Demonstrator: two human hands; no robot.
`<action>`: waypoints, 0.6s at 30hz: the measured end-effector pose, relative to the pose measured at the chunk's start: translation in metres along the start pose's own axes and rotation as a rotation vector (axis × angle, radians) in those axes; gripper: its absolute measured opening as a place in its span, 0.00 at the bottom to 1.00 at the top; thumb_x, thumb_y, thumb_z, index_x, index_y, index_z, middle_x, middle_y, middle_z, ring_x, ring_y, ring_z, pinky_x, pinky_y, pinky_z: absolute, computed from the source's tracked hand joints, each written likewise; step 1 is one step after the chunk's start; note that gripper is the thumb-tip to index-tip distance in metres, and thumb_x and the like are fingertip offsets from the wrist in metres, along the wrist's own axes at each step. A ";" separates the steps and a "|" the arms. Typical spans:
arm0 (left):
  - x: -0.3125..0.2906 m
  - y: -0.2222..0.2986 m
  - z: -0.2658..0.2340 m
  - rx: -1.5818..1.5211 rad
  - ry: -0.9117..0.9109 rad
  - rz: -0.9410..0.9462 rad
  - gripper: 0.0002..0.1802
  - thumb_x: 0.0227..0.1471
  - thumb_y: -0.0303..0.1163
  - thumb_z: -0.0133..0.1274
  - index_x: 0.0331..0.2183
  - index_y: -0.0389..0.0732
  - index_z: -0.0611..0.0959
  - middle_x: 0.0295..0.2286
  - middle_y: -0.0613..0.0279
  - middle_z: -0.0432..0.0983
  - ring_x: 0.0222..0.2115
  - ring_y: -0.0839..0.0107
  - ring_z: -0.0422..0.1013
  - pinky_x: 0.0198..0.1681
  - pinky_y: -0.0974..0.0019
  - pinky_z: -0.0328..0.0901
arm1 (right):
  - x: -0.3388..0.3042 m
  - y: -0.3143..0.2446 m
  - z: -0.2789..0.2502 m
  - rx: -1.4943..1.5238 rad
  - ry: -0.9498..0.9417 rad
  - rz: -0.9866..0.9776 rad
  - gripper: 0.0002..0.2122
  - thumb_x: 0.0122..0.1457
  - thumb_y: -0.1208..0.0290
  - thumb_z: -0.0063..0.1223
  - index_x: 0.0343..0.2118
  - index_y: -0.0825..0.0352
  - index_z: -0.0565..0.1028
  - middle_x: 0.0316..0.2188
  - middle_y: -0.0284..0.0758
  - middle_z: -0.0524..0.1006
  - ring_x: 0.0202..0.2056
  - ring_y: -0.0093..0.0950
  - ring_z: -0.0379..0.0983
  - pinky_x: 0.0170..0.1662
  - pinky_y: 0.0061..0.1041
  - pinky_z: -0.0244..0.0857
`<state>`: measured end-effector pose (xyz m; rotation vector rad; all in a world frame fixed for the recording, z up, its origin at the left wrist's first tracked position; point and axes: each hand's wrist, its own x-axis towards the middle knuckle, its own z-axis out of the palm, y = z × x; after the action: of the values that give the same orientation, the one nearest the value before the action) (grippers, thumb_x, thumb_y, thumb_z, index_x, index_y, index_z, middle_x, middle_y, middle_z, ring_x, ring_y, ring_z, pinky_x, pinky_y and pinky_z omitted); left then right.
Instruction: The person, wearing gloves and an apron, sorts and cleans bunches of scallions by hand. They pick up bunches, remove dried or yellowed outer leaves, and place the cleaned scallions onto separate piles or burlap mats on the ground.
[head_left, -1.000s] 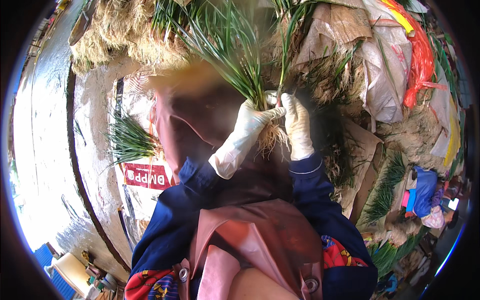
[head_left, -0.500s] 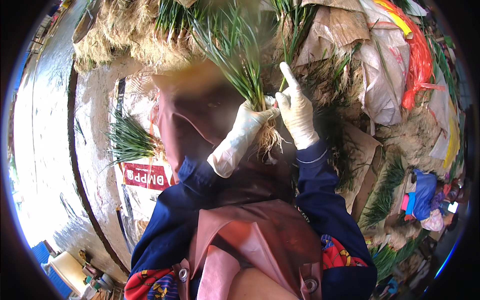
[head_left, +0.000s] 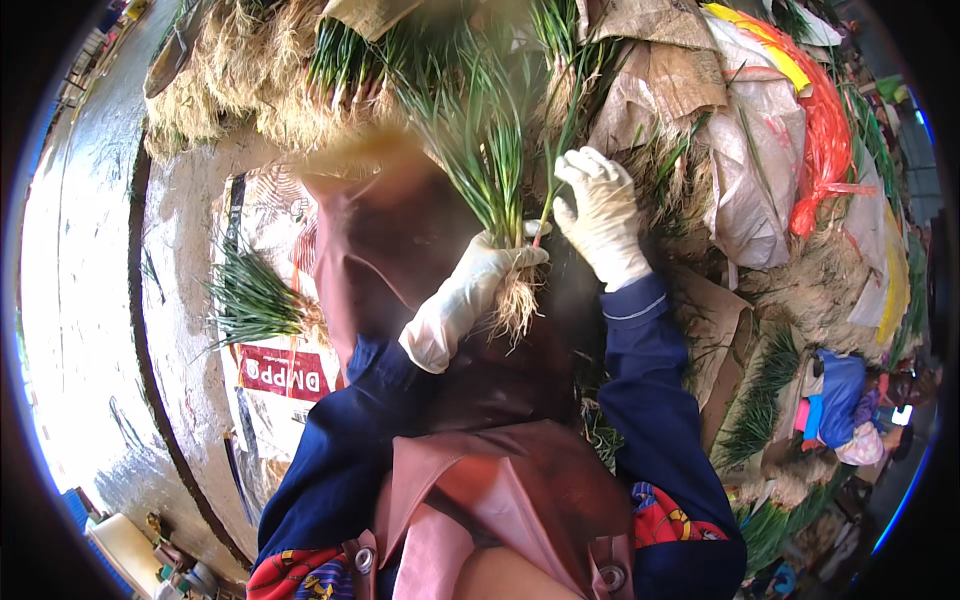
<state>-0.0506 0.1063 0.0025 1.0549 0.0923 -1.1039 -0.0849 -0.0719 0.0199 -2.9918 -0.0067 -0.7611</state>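
The left hand (head_left: pixel 478 278), gloved, is clamped around the base of a bunch (head_left: pixel 498 190) of green plants, just above their pale roots (head_left: pixel 517 302). The bunch stands in front of the person over the apron (head_left: pixel 380 225), leaves fanned away and roots hanging below the glove. One stalk (head_left: pixel 549 195) leans out on its right side, its reddish foot at the left hand's fingertips, not quite flush with the others. The right hand (head_left: pixel 605 215), gloved too, is raised just beside that stalk with fingers curled, thumb apart from them and nothing visibly gripped; whether it touches the stalk I cannot tell.

As far as this moment shows, the gathering looks partly done: the bunch is a fair handful with its feet roughly level, but the leaning stalk is not settled in, no tie shows around it, and the roots hang long and uneven.

To the left, a small bunch (head_left: pixel 255 297) lies on a printed sack (head_left: pixel 320 195), and seems to be a portion already set apart. Farther out, much looks left: a heap (head_left: pixel 250 85) with shaggy roots lies at the upper left, and more plants (head_left: pixel 683 165) lie to the right by a brown cloth (head_left: pixel 680 85). Red plastic (head_left: pixel 822 165) hangs beyond that.
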 end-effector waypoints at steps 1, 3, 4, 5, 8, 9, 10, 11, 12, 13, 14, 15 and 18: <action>-0.005 0.005 0.001 -0.024 -0.001 -0.002 0.19 0.42 0.20 0.58 0.41 0.40 0.79 0.25 0.70 0.73 0.20 0.83 0.67 0.22 0.79 0.64 | 0.004 -0.005 0.003 0.052 -0.107 0.019 0.13 0.44 0.67 0.54 0.35 0.60 0.71 0.34 0.34 0.73 0.40 0.31 0.68 0.47 0.33 0.59; -0.002 0.008 -0.002 -0.113 -0.014 -0.018 0.18 0.42 0.18 0.57 0.39 0.36 0.78 0.27 0.68 0.74 0.21 0.81 0.68 0.24 0.77 0.65 | 0.005 -0.005 0.013 0.070 -0.158 -0.024 0.05 0.44 0.69 0.51 0.25 0.61 0.71 0.24 0.33 0.72 0.30 0.32 0.70 0.40 0.31 0.62; 0.000 0.008 -0.005 -0.180 -0.010 -0.023 0.16 0.42 0.18 0.57 0.38 0.34 0.77 0.28 0.66 0.74 0.23 0.78 0.70 0.27 0.76 0.66 | 0.004 -0.004 0.019 0.133 -0.232 0.015 0.03 0.45 0.70 0.50 0.24 0.61 0.71 0.23 0.34 0.73 0.27 0.32 0.71 0.35 0.29 0.65; -0.006 0.017 -0.005 -0.157 0.002 -0.049 0.16 0.42 0.17 0.56 0.38 0.33 0.77 0.28 0.66 0.74 0.24 0.78 0.70 0.27 0.76 0.65 | -0.001 -0.005 0.028 0.241 -0.136 0.054 0.03 0.47 0.70 0.50 0.24 0.62 0.72 0.23 0.35 0.74 0.27 0.32 0.72 0.33 0.29 0.66; -0.010 0.020 -0.025 -0.187 -0.269 -0.071 0.17 0.44 0.23 0.57 0.40 0.33 0.76 0.28 0.64 0.74 0.25 0.76 0.69 0.28 0.76 0.64 | 0.016 0.000 0.018 0.408 -0.284 0.542 0.06 0.53 0.67 0.51 0.26 0.64 0.72 0.22 0.34 0.76 0.28 0.29 0.74 0.32 0.27 0.67; -0.017 0.022 -0.028 -0.218 -0.308 -0.019 0.18 0.44 0.24 0.57 0.40 0.33 0.75 0.28 0.64 0.74 0.25 0.76 0.69 0.28 0.76 0.64 | 0.012 0.030 0.031 0.730 -0.162 0.782 0.10 0.55 0.63 0.51 0.27 0.65 0.72 0.22 0.32 0.76 0.28 0.26 0.74 0.34 0.25 0.67; -0.027 0.025 -0.032 -0.248 -0.342 0.030 0.19 0.44 0.25 0.57 0.41 0.33 0.75 0.28 0.63 0.74 0.26 0.76 0.69 0.29 0.76 0.64 | 0.013 0.059 0.033 0.793 -0.194 0.730 0.11 0.55 0.61 0.51 0.30 0.65 0.73 0.24 0.30 0.77 0.29 0.23 0.73 0.36 0.23 0.67; -0.039 0.040 -0.032 -0.387 -0.384 0.055 0.20 0.43 0.25 0.57 0.42 0.34 0.74 0.28 0.62 0.73 0.27 0.74 0.69 0.30 0.76 0.64 | 0.015 0.076 0.036 0.710 -0.124 0.672 0.11 0.55 0.61 0.52 0.32 0.65 0.74 0.26 0.31 0.77 0.31 0.23 0.73 0.37 0.23 0.67; -0.054 0.059 -0.026 -0.425 -0.333 0.187 0.20 0.44 0.24 0.56 0.42 0.33 0.73 0.29 0.60 0.73 0.28 0.73 0.70 0.31 0.75 0.65 | 0.017 0.084 0.042 0.635 -0.062 0.616 0.12 0.54 0.61 0.53 0.34 0.64 0.74 0.28 0.32 0.78 0.32 0.23 0.73 0.38 0.23 0.66; -0.059 0.072 -0.027 -0.485 -0.387 0.294 0.19 0.44 0.24 0.55 0.42 0.33 0.73 0.30 0.60 0.73 0.28 0.73 0.70 0.32 0.74 0.65 | 0.029 0.087 0.045 0.827 -0.030 0.716 0.12 0.53 0.61 0.54 0.36 0.64 0.75 0.30 0.32 0.78 0.33 0.23 0.73 0.39 0.22 0.66; -0.056 0.086 -0.031 -0.547 -0.437 0.411 0.19 0.45 0.25 0.55 0.42 0.33 0.73 0.30 0.60 0.73 0.28 0.73 0.70 0.32 0.74 0.66 | 0.049 0.073 0.032 0.683 -0.039 0.701 0.13 0.53 0.59 0.54 0.36 0.62 0.75 0.31 0.31 0.78 0.34 0.24 0.73 0.39 0.24 0.66; -0.052 0.099 -0.035 -0.486 -0.317 0.417 0.13 0.44 0.27 0.53 0.35 0.36 0.72 0.25 0.65 0.67 0.25 0.74 0.63 0.30 0.73 0.60 | 0.070 0.062 0.013 0.530 -0.041 0.692 0.14 0.52 0.57 0.55 0.36 0.61 0.76 0.32 0.31 0.78 0.35 0.25 0.73 0.39 0.25 0.66; -0.023 0.130 -0.036 -0.425 -0.120 0.430 0.06 0.50 0.31 0.49 0.30 0.39 0.72 0.18 0.71 0.59 0.21 0.78 0.55 0.29 0.73 0.54 | 0.125 0.050 0.006 0.202 -0.215 0.805 0.15 0.53 0.49 0.50 0.33 0.56 0.76 0.33 0.29 0.78 0.32 0.27 0.74 0.36 0.28 0.66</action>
<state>0.0526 0.1543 0.0794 0.5876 0.0011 -0.7114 0.0284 -0.1228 0.0721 -2.5086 0.9681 -0.3110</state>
